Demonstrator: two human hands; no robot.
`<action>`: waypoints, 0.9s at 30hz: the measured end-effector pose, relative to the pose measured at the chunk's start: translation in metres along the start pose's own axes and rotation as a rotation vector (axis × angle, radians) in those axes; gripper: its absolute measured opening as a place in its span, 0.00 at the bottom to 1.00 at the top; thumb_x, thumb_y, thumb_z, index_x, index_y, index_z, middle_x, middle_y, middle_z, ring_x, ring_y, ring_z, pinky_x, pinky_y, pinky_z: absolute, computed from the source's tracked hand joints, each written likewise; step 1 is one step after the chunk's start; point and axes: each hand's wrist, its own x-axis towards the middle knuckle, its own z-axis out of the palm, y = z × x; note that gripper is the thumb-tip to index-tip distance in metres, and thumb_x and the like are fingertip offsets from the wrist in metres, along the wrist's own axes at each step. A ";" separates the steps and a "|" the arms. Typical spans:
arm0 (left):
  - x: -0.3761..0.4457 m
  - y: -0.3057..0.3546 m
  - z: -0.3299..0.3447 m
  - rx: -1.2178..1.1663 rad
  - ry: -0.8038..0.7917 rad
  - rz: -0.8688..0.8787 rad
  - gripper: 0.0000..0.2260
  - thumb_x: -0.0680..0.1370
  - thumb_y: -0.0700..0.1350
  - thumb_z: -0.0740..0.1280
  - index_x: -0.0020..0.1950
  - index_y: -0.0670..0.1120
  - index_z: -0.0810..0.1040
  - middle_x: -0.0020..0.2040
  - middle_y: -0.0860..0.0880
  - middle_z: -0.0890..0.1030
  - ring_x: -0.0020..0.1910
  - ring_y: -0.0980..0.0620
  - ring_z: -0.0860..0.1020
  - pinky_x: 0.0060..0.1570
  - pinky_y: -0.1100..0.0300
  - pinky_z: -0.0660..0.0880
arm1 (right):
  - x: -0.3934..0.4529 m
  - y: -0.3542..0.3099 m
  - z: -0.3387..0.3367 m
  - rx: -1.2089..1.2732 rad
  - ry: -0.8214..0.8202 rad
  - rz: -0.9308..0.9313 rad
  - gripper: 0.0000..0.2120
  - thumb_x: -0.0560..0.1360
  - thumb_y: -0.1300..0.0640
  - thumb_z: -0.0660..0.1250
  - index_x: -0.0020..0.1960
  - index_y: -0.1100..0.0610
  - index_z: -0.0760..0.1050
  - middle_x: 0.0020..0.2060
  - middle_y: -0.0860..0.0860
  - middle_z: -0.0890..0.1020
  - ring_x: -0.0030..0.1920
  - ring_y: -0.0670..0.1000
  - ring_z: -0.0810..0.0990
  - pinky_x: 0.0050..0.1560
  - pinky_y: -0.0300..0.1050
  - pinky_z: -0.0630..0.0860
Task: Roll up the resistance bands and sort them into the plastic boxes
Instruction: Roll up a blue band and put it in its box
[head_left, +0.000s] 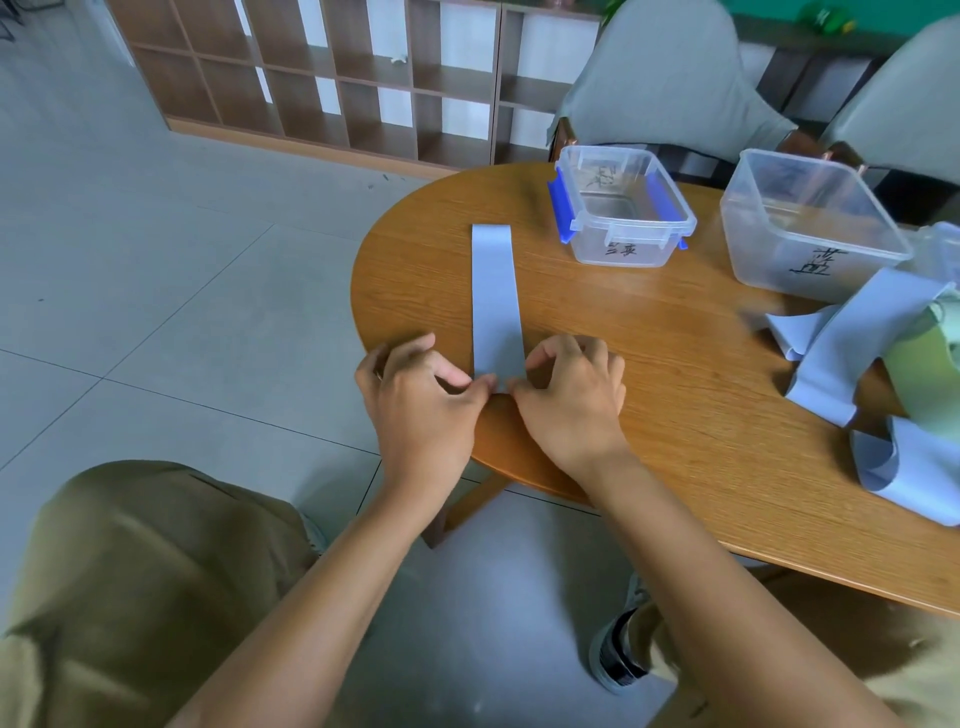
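Left hand (415, 395) and right hand (566, 389) both pinch the near end of a pale blue band (496, 301), thumbs and curled fingers meeting at its edge; band lies flat on the wooden table (649, 364), running away toward the blue-clipped plastic box (621, 208). A second clear box (805, 223) stands right of it, loose blue bands (841, 353) and a green band (924, 379) heaped near the right edge

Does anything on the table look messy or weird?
Yes. At the table's right edge, blue bands and a green band lie in a twisted heap. The flat blue band between both hands looks tidy, and both boxes stand upright.
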 end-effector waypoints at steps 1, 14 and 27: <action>0.002 0.000 0.000 0.014 -0.009 -0.007 0.11 0.66 0.51 0.81 0.35 0.51 0.79 0.59 0.50 0.82 0.66 0.65 0.62 0.70 0.51 0.61 | 0.002 -0.001 0.000 0.006 -0.015 0.009 0.12 0.74 0.49 0.69 0.55 0.47 0.73 0.59 0.48 0.67 0.65 0.54 0.62 0.63 0.48 0.60; 0.035 0.013 0.026 0.451 -0.083 0.093 0.10 0.76 0.50 0.69 0.55 0.50 0.75 0.56 0.48 0.80 0.64 0.40 0.73 0.74 0.37 0.55 | 0.034 -0.009 0.018 -0.145 0.060 -0.098 0.18 0.80 0.53 0.59 0.69 0.46 0.64 0.65 0.52 0.68 0.66 0.57 0.64 0.64 0.52 0.61; 0.082 0.022 0.060 0.464 -0.145 0.121 0.13 0.82 0.38 0.57 0.64 0.47 0.74 0.60 0.46 0.80 0.66 0.40 0.73 0.71 0.36 0.61 | 0.088 -0.022 0.037 -0.150 0.141 -0.122 0.16 0.79 0.62 0.54 0.64 0.51 0.67 0.61 0.52 0.70 0.63 0.56 0.67 0.62 0.51 0.66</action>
